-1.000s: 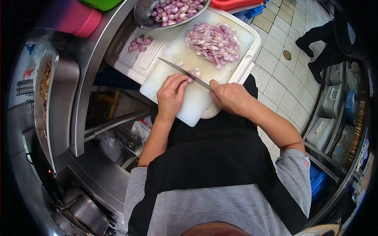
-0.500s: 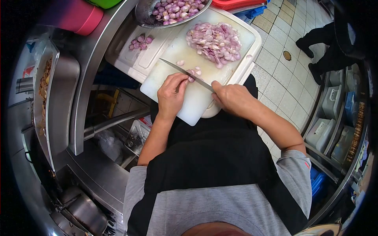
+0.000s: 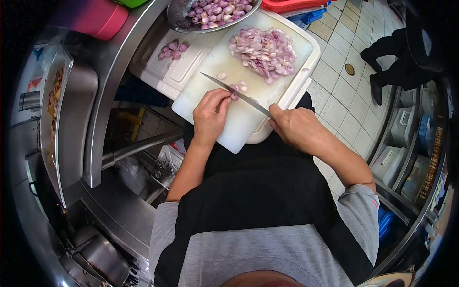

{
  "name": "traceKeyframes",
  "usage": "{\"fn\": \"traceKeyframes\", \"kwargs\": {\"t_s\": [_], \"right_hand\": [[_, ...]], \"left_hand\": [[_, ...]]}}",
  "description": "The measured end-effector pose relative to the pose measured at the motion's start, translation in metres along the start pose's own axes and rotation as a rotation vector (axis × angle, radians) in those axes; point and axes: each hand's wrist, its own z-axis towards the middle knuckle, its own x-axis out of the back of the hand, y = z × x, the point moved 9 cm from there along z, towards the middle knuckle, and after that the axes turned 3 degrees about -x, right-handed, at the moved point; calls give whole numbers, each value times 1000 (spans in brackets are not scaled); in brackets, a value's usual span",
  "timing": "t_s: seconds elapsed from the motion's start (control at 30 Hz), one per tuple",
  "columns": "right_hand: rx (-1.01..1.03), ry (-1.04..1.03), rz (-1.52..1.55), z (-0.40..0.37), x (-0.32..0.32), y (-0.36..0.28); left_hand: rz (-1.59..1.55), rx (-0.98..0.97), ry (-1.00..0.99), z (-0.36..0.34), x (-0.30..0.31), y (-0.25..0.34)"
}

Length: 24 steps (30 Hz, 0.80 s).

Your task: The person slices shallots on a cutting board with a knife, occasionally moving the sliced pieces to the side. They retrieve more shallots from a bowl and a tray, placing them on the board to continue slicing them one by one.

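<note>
My right hand (image 3: pixel 294 124) is wrapped round the handle of a kitchen knife (image 3: pixel 248 100), its blade slanting up and left across the white cutting board (image 3: pixel 191 103). My left hand (image 3: pixel 209 112) pinches a small shallot (image 3: pixel 234 94) against the board, right beside the blade; the fingertips partly hide it. A few cut slices (image 3: pixel 243 86) lie just past the blade. Farther up the board is a large heap of sliced shallots (image 3: pixel 264 51). Several whole peeled shallots (image 3: pixel 173 50) rest on the white lid to the left of the board.
A metal bowl of whole shallots (image 3: pixel 220 13) stands at the far edge. To the left runs a steel counter edge (image 3: pixel 107 91) with a pink container (image 3: pixel 107 21). On the right, a person in dark trousers (image 3: pixel 389 55) stands on the tiled floor near a rack of bins (image 3: pixel 401 117).
The knife and my right hand have shifted slightly to the right and back. My left hand stays by the shallot. The other person's legs have moved.
</note>
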Motion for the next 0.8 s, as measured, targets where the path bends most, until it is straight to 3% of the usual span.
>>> {"fn": "traceKeyframes", "kwargs": {"t_s": [0.4, 0.8], "right_hand": [[-11, 35, 92, 20, -30, 8], [-5, -25, 56, -7, 4, 2]], "left_hand": [[17, -32, -9, 1, -2, 1], [26, -21, 11, 0, 0, 3]]}}
